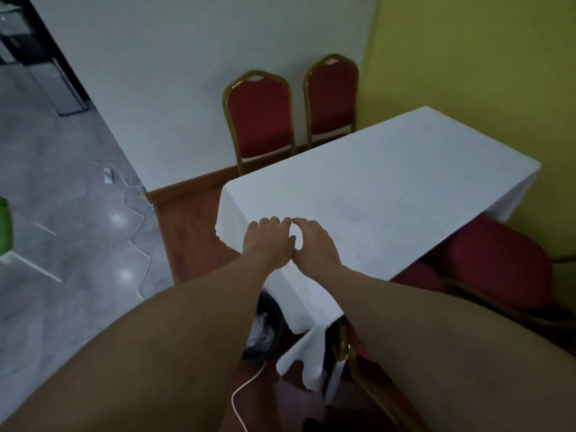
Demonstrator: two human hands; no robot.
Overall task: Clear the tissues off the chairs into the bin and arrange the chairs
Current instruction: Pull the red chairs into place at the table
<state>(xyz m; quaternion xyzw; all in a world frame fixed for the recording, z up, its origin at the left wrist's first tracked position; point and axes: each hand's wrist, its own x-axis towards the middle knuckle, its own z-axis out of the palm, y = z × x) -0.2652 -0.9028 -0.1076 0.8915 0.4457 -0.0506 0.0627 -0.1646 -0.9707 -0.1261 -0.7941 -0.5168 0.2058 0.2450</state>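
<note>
Both hands are over the near-left corner of the tabletop (389, 182), palms down, side by side. The left hand (269, 243) and right hand (314, 244) have loosely curved fingers, with index tips nearly meeting. Nothing shows in either hand; only the white tablecloth (299, 307) shows through the gap between them.

The dark bin (276, 313) stands on the floor below the corner, under the left forearm, partly hidden by the cloth overhang. White tissues (260, 333) lie inside it. No tissues show on any visible seat, so the clearing part looks done or nearly done, and arranging is left.

- **Near chair:** the near chair (346, 347) shows only its gold frame, right beneath the right forearm and just beside the bin. Its back rail runs near to far and tilts.
- **Far chairs:** the far-left chair (258, 120) and far-right chair (332, 101) stand upright against the wall, backs parallel, at the far end of the tabletop.
- **Right side:** red seats (498, 260) are tucked partway under the right edge.

The near chair is the closest one to handle. It lies below and toward the person from both hands, and the right hand is nearer.

A white cable (246, 391) trails on the floor near the bin and is a possible snag.
</note>
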